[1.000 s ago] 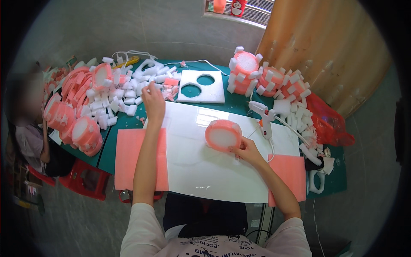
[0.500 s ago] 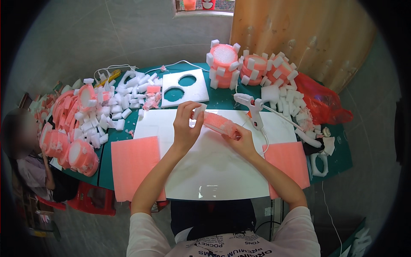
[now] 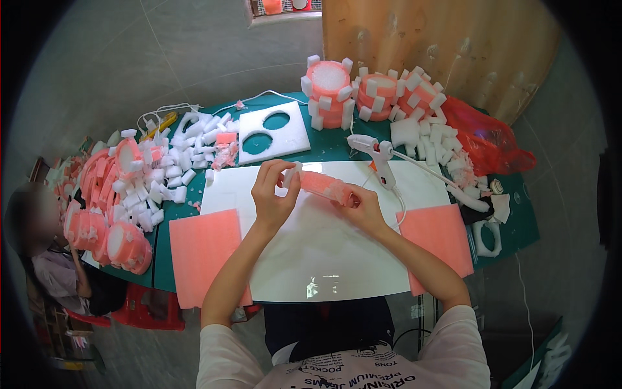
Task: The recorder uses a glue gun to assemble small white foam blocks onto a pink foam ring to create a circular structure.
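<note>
Above the white board (image 3: pixel 311 240) I hold a pink foam ring (image 3: pixel 324 186), tilted so mostly its side wall shows. My right hand (image 3: pixel 363 209) grips its right end between thumb and fingers. At the ring's left end, my left hand (image 3: pixel 273 194) pinches a small white foam block (image 3: pixel 289 175), with thumb and fingers closed round it. The block is against or very near the ring; exact contact is hard to tell. A white glue gun (image 3: pixel 378 155) with an orange part stands just beyond my right hand, its glue stick and cable trailing right.
Pink foam sheets (image 3: pixel 206 259) (image 3: pixel 437 243) flank the board. White foam blocks (image 3: pixel 172 172) heap at the left, beside pink foam rings (image 3: pixel 126 243). Finished-looking pink rings with white blocks (image 3: pixel 328 91) stack at the back, near a red plastic bag (image 3: pixel 486 139). A person (image 3: pixel 61 266) sits at the far left.
The view has shifted slightly. Both hands still hold the ring and the white block, with the left hand's block now closer against the ring's left end.
</note>
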Demonstrator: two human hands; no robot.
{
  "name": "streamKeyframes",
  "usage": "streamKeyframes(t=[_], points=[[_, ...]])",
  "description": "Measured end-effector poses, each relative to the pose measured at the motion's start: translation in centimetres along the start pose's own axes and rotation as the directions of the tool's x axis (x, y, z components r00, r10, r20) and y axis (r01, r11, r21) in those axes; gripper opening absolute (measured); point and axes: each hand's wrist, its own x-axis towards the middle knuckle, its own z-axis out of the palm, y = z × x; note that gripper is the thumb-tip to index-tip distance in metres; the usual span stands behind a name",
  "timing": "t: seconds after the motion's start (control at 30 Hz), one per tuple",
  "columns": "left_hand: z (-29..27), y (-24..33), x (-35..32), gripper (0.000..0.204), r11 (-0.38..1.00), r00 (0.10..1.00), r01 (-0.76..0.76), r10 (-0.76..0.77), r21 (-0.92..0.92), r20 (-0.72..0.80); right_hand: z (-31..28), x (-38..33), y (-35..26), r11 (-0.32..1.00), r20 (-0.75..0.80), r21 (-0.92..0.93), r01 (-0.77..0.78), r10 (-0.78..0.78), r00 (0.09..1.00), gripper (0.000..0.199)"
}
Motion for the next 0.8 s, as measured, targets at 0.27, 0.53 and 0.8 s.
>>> streamKeyframes(t=[0.27, 0.53, 0.8], points=[[-0.3, 0.3, 0.2, 0.019, 1.000, 1.000, -0.002, 0.002, 0.008, -0.006, -0.3, 0.0, -0.3, 0.998, 0.021, 0.014, -0.064, 0.063, 0.998, 0.028], [0.2, 0.3, 0.0, 0.018, 0.999, 0.999, 0.002, -0.003, 0.032, 0.050, -0.2, 0.0, -0.1, 0.999, 0.004, -0.011, -0.040, 0.040, 0.999, 0.028], [1.0, -1.0, -0.3, 0.022, 0.999, 0.998, 0.012, -0.014, 0.041, 0.061, -0.2, 0.0, -0.4, 0.994, 0.040, -0.004, -0.107, 0.107, 0.993, 0.030]])
